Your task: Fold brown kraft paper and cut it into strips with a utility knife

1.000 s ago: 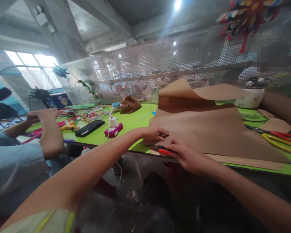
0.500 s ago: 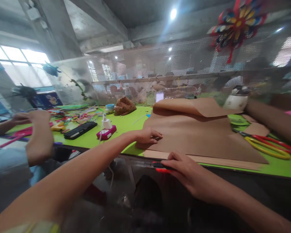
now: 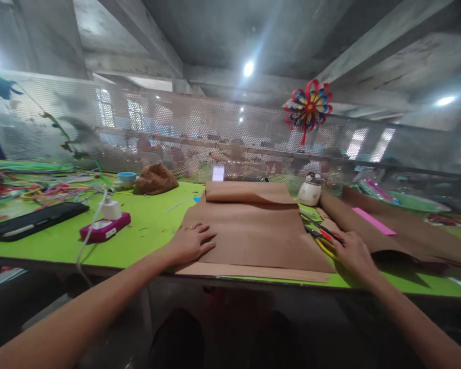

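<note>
My left hand lies flat on the left part of a large brown paper sheet, its fingers spread. The sheet's far end curls back over itself. Under its near edge, lighter brown strips show along the table edge. To the right of the sheet, my right hand is closed on a black-and-red utility knife, mostly covered by the fingers. The knife is right over scissors with a yellow handle; whether they touch I cannot tell.
On the green table are a purple power strip with a white plug, a black case, a blue cup and a crumpled brown lump. A white jug and more brown paper lie rightward.
My right hand has moved from the sheet's near edge to the scissors on the right, carrying the knife. My left hand stays on the paper, and the view has turned right.
</note>
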`<control>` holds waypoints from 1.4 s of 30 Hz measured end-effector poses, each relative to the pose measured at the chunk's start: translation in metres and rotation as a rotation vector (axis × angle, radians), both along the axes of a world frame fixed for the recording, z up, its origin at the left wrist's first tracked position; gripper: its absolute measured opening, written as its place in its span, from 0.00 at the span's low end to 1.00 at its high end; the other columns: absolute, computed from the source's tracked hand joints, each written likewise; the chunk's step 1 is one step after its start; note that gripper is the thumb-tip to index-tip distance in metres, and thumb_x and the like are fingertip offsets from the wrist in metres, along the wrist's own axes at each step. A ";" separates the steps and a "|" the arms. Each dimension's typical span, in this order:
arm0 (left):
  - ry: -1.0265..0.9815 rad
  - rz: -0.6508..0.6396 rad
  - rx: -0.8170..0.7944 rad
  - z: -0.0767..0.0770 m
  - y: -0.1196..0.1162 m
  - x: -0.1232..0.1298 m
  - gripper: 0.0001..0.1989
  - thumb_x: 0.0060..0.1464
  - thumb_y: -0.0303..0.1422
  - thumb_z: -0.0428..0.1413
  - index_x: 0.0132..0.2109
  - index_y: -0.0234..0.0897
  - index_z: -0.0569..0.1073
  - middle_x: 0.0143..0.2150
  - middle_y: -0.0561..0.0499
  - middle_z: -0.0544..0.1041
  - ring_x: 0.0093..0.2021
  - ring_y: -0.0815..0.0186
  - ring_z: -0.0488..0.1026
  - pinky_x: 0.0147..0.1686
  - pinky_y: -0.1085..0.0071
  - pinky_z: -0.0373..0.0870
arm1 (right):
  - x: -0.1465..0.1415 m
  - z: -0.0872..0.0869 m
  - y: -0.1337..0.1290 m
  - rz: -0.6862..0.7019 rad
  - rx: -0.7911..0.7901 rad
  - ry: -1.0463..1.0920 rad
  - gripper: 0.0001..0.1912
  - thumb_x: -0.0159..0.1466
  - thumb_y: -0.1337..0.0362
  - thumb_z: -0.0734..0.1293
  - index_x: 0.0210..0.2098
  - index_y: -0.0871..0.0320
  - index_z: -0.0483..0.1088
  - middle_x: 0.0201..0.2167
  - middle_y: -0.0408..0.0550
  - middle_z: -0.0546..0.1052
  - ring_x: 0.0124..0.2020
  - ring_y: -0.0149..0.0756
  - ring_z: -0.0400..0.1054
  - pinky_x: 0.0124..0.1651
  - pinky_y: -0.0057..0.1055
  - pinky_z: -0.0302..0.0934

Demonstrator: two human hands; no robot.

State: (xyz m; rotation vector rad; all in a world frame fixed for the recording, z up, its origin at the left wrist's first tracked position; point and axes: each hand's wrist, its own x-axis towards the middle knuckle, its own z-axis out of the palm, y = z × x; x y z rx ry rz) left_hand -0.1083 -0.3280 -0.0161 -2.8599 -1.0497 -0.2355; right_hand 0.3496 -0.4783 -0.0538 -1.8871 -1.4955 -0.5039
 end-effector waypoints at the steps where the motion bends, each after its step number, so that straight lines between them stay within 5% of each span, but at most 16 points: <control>1: 0.005 0.015 -0.013 -0.001 0.000 -0.001 0.27 0.63 0.50 0.39 0.61 0.45 0.65 0.64 0.43 0.62 0.64 0.49 0.57 0.60 0.51 0.52 | 0.005 -0.005 0.007 -0.050 0.011 -0.008 0.18 0.60 0.62 0.56 0.38 0.61 0.75 0.27 0.58 0.71 0.36 0.53 0.67 0.41 0.53 0.60; 5: -0.002 0.032 -0.060 -0.001 0.001 -0.002 0.28 0.62 0.51 0.38 0.62 0.44 0.64 0.65 0.45 0.61 0.65 0.53 0.57 0.63 0.55 0.49 | 0.009 -0.014 0.021 -0.147 -0.009 -0.046 0.17 0.59 0.64 0.56 0.36 0.62 0.75 0.29 0.60 0.72 0.37 0.54 0.68 0.41 0.52 0.60; 8: -0.034 0.022 -0.069 -0.002 0.003 -0.002 0.29 0.62 0.51 0.39 0.62 0.41 0.64 0.65 0.46 0.62 0.64 0.54 0.57 0.63 0.58 0.49 | -0.003 -0.006 0.019 -0.109 -0.040 -0.086 0.19 0.62 0.61 0.56 0.39 0.63 0.74 0.38 0.65 0.74 0.43 0.56 0.66 0.45 0.54 0.58; 14: -0.108 0.010 -0.076 -0.005 0.006 -0.003 0.29 0.61 0.51 0.40 0.62 0.42 0.63 0.63 0.46 0.64 0.62 0.55 0.61 0.60 0.61 0.55 | -0.047 0.022 0.018 0.265 -0.257 -0.191 0.20 0.62 0.53 0.62 0.48 0.57 0.71 0.52 0.54 0.71 0.55 0.46 0.61 0.58 0.41 0.53; 19: -0.106 0.056 -0.052 0.000 -0.001 -0.003 0.30 0.61 0.52 0.39 0.64 0.43 0.61 0.64 0.45 0.62 0.62 0.52 0.60 0.60 0.54 0.54 | -0.047 0.039 0.052 0.366 -0.523 -0.121 0.23 0.53 0.49 0.71 0.42 0.57 0.73 0.40 0.52 0.77 0.39 0.41 0.69 0.46 0.37 0.62; 24: -0.146 0.081 -0.054 -0.001 -0.001 -0.002 0.33 0.60 0.54 0.37 0.63 0.40 0.62 0.62 0.44 0.65 0.60 0.52 0.63 0.59 0.57 0.56 | -0.024 0.048 0.066 0.320 -0.652 0.038 0.15 0.63 0.54 0.66 0.37 0.62 0.71 0.34 0.44 0.74 0.33 0.33 0.69 0.38 0.34 0.65; 30: -0.144 0.137 -0.140 0.004 0.006 -0.006 0.37 0.56 0.59 0.39 0.63 0.41 0.63 0.62 0.43 0.66 0.59 0.49 0.64 0.58 0.55 0.57 | -0.016 0.049 0.030 0.268 -0.467 0.302 0.13 0.61 0.56 0.66 0.29 0.61 0.70 0.27 0.43 0.74 0.30 0.33 0.69 0.35 0.31 0.64; 34: -0.158 0.122 -0.155 0.007 0.009 -0.008 0.37 0.56 0.59 0.39 0.63 0.42 0.63 0.62 0.45 0.66 0.59 0.50 0.65 0.58 0.56 0.58 | 0.003 0.045 -0.004 0.205 -0.264 0.498 0.16 0.57 0.52 0.66 0.35 0.59 0.72 0.31 0.46 0.78 0.35 0.40 0.72 0.36 0.33 0.65; 42: -0.150 0.061 -0.134 -0.012 0.024 -0.010 0.35 0.58 0.56 0.38 0.63 0.42 0.62 0.64 0.49 0.63 0.63 0.53 0.60 0.62 0.59 0.54 | 0.079 0.050 -0.066 -0.178 0.059 0.632 0.12 0.63 0.59 0.66 0.40 0.62 0.71 0.34 0.47 0.76 0.33 0.34 0.72 0.37 0.34 0.68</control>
